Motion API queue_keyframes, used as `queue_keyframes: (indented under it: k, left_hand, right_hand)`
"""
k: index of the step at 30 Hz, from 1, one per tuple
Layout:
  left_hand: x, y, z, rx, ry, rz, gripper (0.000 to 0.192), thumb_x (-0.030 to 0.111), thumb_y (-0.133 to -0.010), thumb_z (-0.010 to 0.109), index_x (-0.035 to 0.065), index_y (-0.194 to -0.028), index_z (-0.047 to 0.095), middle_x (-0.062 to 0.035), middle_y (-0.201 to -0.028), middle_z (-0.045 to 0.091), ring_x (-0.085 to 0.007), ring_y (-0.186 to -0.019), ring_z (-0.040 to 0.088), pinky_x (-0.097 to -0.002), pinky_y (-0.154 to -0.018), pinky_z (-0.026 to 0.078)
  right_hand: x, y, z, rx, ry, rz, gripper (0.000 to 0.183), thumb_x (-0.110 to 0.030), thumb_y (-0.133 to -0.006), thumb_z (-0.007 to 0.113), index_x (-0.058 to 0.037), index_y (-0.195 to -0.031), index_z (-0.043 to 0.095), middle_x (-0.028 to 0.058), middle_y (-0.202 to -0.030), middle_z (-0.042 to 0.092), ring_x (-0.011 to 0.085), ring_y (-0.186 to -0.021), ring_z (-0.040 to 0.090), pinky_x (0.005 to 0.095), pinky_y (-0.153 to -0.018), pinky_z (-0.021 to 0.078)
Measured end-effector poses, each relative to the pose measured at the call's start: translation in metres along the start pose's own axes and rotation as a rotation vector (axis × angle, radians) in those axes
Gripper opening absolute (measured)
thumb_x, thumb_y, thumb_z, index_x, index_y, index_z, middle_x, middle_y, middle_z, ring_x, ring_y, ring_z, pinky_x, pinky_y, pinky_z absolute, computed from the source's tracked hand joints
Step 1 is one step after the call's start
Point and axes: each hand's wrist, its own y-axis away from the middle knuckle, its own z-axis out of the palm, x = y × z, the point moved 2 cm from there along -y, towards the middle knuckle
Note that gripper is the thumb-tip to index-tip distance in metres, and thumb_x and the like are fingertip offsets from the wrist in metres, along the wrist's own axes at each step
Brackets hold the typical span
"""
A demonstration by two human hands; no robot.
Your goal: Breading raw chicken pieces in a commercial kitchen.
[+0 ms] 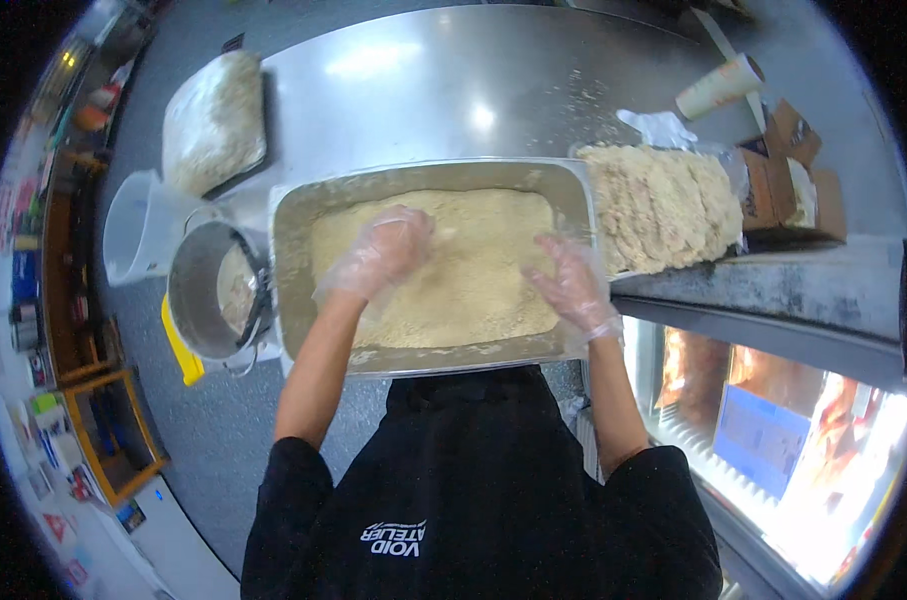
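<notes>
A deep rectangular metal pan (584, 202) lies before me, holding a broad layer of pale yellow breading flour (483, 300). My left hand (397, 244), in a clear plastic glove, is in or just over the flour left of the middle, its fingers curled down; whether it grips anything is hidden. Over the flour at the pan's right side is my right hand (573, 281), also gloved, fingers apart and holding nothing. Against the pan's right edge sits a tray heaped with flour-coated pieces (659, 206). A metal pot (198, 300) with pale liquid in it stands left of the pan.
A clear plastic container (134, 225) and a filled plastic bag (217, 120) are at the left. Beyond the coated pieces lie a crumpled plastic glove or bag (656, 127), a paper roll (720, 86) and an open cardboard box (791, 187). A lit refrigerated case (768, 435) is at lower right.
</notes>
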Motion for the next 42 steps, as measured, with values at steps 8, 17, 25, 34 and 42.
queue_keyframes:
  k: [8, 17, 25, 34, 42]
  left_hand:
    - [0.146, -0.104, -0.043, -0.470, -0.062, -0.021, 0.031, 0.027, -0.083, 0.069, 0.0016, -0.101, 0.070, -0.0184, -0.093, 0.067, -0.0318, -0.088, 0.065, -0.0386, -0.076, 0.052]
    - [0.239, -0.217, 0.088, -0.430, 0.822, -0.245, 0.049, 0.027, -0.079, 0.079, -0.0030, -0.116, 0.066, -0.0095, -0.097, 0.067, -0.0141, -0.087, 0.060, -0.0300, -0.078, 0.050]
    - [0.257, -0.298, 0.098, 0.040, 0.070, 0.139, 0.052, 0.030, -0.081, 0.075, 0.0027, -0.123, 0.061, -0.0146, -0.108, 0.068, -0.0244, -0.099, 0.063, -0.0393, -0.091, 0.048]
    - [0.158, -0.131, 0.068, -0.075, 0.107, -0.146, 0.033, 0.028, -0.089, 0.068, 0.0135, -0.119, 0.065, -0.0071, -0.117, 0.067, -0.0230, -0.113, 0.060, -0.0400, -0.100, 0.044]
    - [0.026, 0.114, 0.024, -0.025, -0.137, -0.487, 0.032, 0.032, -0.089, 0.067, 0.0105, -0.113, 0.066, -0.0177, -0.106, 0.067, -0.0364, -0.101, 0.063, -0.0475, -0.089, 0.047]
  right_hand:
    - [0.032, 0.059, -0.002, -0.040, -0.681, 0.128, 0.068, -0.025, -0.088, 0.070, -0.0022, -0.143, 0.038, 0.0188, -0.145, 0.042, 0.0313, -0.133, 0.042, 0.0421, -0.113, 0.0332]
    - [0.124, 0.062, -0.084, 0.423, -1.942, 0.191, 0.057, -0.014, -0.094, 0.062, -0.0049, -0.144, 0.036, 0.0127, -0.137, 0.050, 0.0233, -0.122, 0.054, 0.0390, -0.095, 0.0531]
    - [0.173, 0.037, -0.150, 0.520, -1.202, 0.477, 0.041, -0.026, -0.098, 0.059, 0.0009, -0.128, 0.055, 0.0084, -0.105, 0.065, 0.0131, -0.085, 0.063, 0.0259, -0.071, 0.0542]
    - [0.146, 0.074, -0.100, 0.359, -0.918, 0.366, 0.019, -0.011, -0.095, 0.061, 0.0031, -0.107, 0.066, 0.0067, -0.087, 0.067, 0.0132, -0.077, 0.064, 0.0266, -0.068, 0.0510]
    - [0.032, 0.004, -0.037, 0.006, -0.621, 0.099, 0.032, -0.019, -0.087, 0.069, 0.0003, -0.112, 0.065, 0.0196, -0.110, 0.065, 0.0301, -0.096, 0.065, 0.0362, -0.085, 0.0514]
